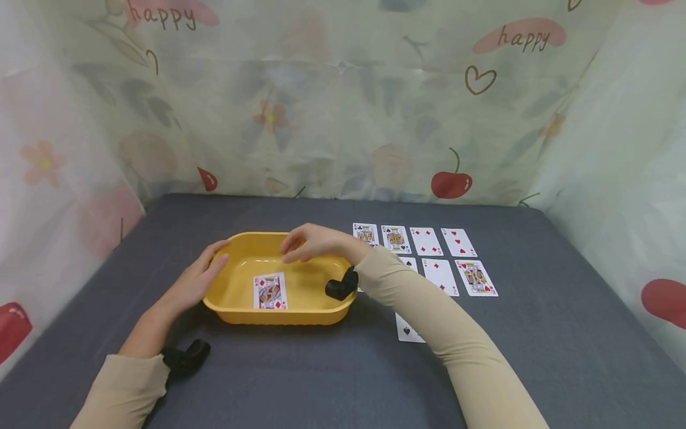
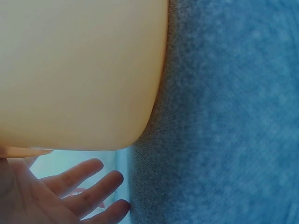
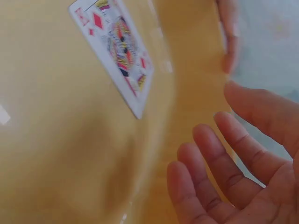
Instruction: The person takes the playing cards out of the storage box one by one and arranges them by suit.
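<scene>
A yellow plastic tub (image 1: 236, 316) stands on the table, with a king of diamonds (image 1: 270, 292) lying face up inside it. My left hand (image 1: 198, 277) is at the tub's left rim, its fingers extended and spread apart in the left wrist view. Over the far right part of the tub hovers my right hand (image 1: 311, 243), loosely bent and holding nothing. In the right wrist view its fingers (image 3: 210, 144) are apart from the card, which shows beyond them on the tub floor.
Right of the tub, face-up playing cards lie in rows, among them a four of diamonds (image 1: 426, 242), a three of hearts (image 1: 458, 243) and a two of diamonds (image 1: 440, 277). The right sleeve (image 1: 418, 298) covers some. Printed curtains (image 1: 343, 119) enclose the dark table (image 1: 300, 381).
</scene>
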`<state>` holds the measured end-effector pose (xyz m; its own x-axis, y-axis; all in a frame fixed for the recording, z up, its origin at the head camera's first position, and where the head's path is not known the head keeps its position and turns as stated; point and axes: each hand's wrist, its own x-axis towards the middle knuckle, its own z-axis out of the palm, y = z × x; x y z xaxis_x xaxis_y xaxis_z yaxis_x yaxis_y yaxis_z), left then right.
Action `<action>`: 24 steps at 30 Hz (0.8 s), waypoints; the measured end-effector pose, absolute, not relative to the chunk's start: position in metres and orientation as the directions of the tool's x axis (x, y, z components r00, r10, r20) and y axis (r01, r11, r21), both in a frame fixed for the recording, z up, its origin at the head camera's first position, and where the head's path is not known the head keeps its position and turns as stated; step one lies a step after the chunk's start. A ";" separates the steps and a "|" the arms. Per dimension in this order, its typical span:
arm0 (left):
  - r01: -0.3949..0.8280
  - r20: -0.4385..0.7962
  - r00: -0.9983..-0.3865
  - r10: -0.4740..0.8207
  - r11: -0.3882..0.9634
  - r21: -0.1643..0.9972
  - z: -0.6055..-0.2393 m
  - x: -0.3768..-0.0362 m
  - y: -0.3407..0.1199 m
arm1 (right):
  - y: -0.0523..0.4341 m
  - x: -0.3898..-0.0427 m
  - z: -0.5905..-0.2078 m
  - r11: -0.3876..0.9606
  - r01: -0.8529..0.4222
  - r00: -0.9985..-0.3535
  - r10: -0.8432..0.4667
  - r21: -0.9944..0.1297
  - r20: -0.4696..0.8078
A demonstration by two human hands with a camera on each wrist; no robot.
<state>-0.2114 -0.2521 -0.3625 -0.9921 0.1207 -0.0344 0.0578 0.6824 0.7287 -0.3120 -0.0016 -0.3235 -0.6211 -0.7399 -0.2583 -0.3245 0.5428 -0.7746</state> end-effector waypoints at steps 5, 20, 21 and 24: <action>0.059 -0.034 -0.992 0.122 0.680 0.731 -0.363 -0.211 -0.252 | -0.014 -0.312 -0.330 0.579 -0.375 -0.600 -0.747 -0.724 -0.287; 0.056 -0.032 -0.993 0.118 0.676 0.735 -0.362 -0.211 -0.251 | -0.031 -0.307 -0.342 0.636 -0.437 -0.574 -0.742 -0.636 -0.346; 0.056 -0.032 -0.993 0.117 0.676 0.735 -0.363 -0.211 -0.251 | -0.032 -0.307 -0.343 0.634 -0.445 -0.571 -0.745 -0.632 -0.345; 0.053 -0.034 -0.993 0.114 0.678 0.733 -0.363 -0.211 -0.251 | -0.034 -0.305 -0.345 0.632 -0.470 -0.562 -0.753 -0.617 -0.343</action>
